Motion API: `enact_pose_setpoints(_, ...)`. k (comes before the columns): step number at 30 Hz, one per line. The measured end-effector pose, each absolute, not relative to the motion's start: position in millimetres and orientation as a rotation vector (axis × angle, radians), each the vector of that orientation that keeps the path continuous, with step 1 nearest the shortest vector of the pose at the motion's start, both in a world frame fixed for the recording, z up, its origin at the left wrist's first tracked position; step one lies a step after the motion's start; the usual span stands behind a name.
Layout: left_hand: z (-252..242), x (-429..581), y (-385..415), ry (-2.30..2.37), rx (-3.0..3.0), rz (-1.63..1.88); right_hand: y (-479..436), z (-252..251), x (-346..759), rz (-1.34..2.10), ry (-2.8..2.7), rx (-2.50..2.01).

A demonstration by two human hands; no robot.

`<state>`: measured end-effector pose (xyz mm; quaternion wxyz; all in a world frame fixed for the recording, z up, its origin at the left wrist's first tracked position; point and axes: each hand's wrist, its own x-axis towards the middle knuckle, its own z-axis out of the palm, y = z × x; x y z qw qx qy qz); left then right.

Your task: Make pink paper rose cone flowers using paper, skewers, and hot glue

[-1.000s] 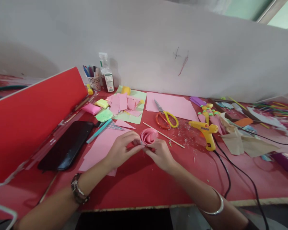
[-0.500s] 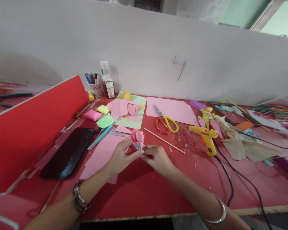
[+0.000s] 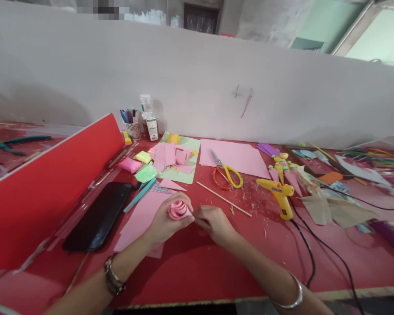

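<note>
My left hand (image 3: 166, 221) is closed around a rolled pink paper flower (image 3: 178, 210), its spiral end tilted up toward me. My right hand (image 3: 216, 224) is at the flower's lower right side with its fingers pinched together; whether they grip the paper is hidden. Under my left forearm lie pink paper sheets (image 3: 136, 221), with a small pink paper triangle (image 3: 173, 184) and a light blue strip (image 3: 139, 195) beside them. A thin wooden stick (image 3: 223, 199) rests beyond my right hand, and scissors (image 3: 228, 173) with red and yellow handles lie behind it.
A yellow glue gun (image 3: 280, 194) with a black cord stands to the right, near pink cone shapes (image 3: 292, 181). A black phone (image 3: 98, 216) lies left beside a red board (image 3: 62, 188). Pink scraps (image 3: 170, 155), a pen cup (image 3: 132, 127) and a bottle (image 3: 149, 120) are at the back.
The paper flower has tipped over to the left, so its spiral end now faces me. My left hand has wrapped further round it, and my right hand stays close by.
</note>
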<state>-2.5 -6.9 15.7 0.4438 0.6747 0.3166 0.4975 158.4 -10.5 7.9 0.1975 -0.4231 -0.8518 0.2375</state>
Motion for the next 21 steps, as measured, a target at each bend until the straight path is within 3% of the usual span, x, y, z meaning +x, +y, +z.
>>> enact_pose_setpoints(7, 16, -5, -1, 0.871, 1.29, 1.17, -7, 10, 155, 1.048, -2.364, -0.981)
enact_pose_setpoints(15, 15, -3, 4, 0.973, 0.993, 1.215, -6, 13, 156, 1.57, -2.017, -1.073)
enact_pose_setpoints(21, 15, -8, 11, 0.981, 0.891, 1.297, 2, 14, 161, 1.732, -1.794, -1.09)
